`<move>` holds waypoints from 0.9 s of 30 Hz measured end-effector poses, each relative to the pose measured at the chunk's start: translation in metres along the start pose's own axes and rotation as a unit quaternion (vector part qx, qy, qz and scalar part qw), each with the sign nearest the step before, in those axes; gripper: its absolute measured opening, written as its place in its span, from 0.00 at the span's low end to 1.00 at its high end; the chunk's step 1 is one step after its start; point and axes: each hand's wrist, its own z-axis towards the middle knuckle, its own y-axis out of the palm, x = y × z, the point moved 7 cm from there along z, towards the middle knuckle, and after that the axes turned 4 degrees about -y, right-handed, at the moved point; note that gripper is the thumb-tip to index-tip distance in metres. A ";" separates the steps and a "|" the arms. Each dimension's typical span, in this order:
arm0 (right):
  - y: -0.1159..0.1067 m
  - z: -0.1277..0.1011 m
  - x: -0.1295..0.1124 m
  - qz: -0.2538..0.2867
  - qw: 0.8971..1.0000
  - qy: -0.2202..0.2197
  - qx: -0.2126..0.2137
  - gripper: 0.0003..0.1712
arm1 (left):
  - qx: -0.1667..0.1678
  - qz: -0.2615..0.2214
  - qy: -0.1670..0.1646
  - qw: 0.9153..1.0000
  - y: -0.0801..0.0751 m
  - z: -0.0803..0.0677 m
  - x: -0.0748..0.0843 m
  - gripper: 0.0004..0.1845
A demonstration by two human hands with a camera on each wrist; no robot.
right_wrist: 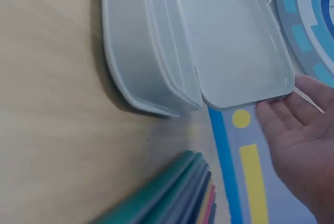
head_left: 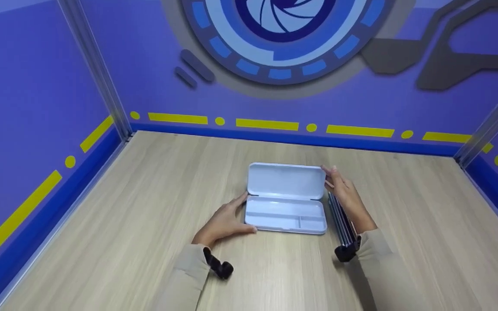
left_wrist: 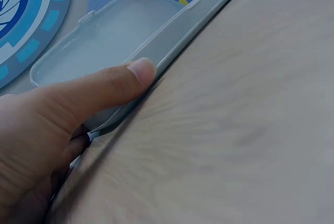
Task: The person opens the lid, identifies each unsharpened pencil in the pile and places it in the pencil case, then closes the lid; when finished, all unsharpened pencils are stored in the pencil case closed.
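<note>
**Two hands steady an open white case on the surface**

The left hand (head_left: 225, 220) grips the near-left corner of the white plastic case (head_left: 285, 214): its thumb (left_wrist: 112, 85) lies straight along the front wall of the tray, the tip pressed against the rim, while the other fingers curl round the left end of the case. The wrist rests low on the wooden surface (head_left: 123, 216), the beige sleeve trailing back toward the person.

The right hand (head_left: 346, 194) reaches in from the right with the palm turned toward the case. Its fingertips (right_wrist: 271, 110) touch the right edge of the raised lid (head_left: 285, 180); the fingers are nearly straight and loosely spread, so this grip is wide, a light touch rather than a clasp.

The case sits near the middle of the surface, hinged open, the lid standing tilted back behind the shallow, divided tray.

Just right of the case, under the right forearm, lies a row of coloured pencils (right_wrist: 172, 198), side by side and pointing away from the person. Purple walls with yellow dashes enclose the surface.
</note>
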 end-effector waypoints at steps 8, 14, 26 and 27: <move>0.013 0.010 0.008 -0.006 0.997 0.042 -0.059 0.48 | -0.009 0.029 -0.037 0.999 0.000 0.002 -0.001 0.59; 0.019 0.014 0.015 -0.016 0.992 0.087 -0.085 0.52 | -0.015 0.035 -0.058 0.998 0.000 0.001 -0.003 0.59; 0.022 0.013 0.037 0.027 0.984 0.148 -0.100 0.55 | -0.018 0.027 -0.055 0.998 0.003 0.000 -0.003 0.58; 0.022 0.014 0.037 0.029 0.983 0.149 -0.102 0.55 | -0.018 0.030 -0.056 0.998 0.003 0.000 -0.002 0.57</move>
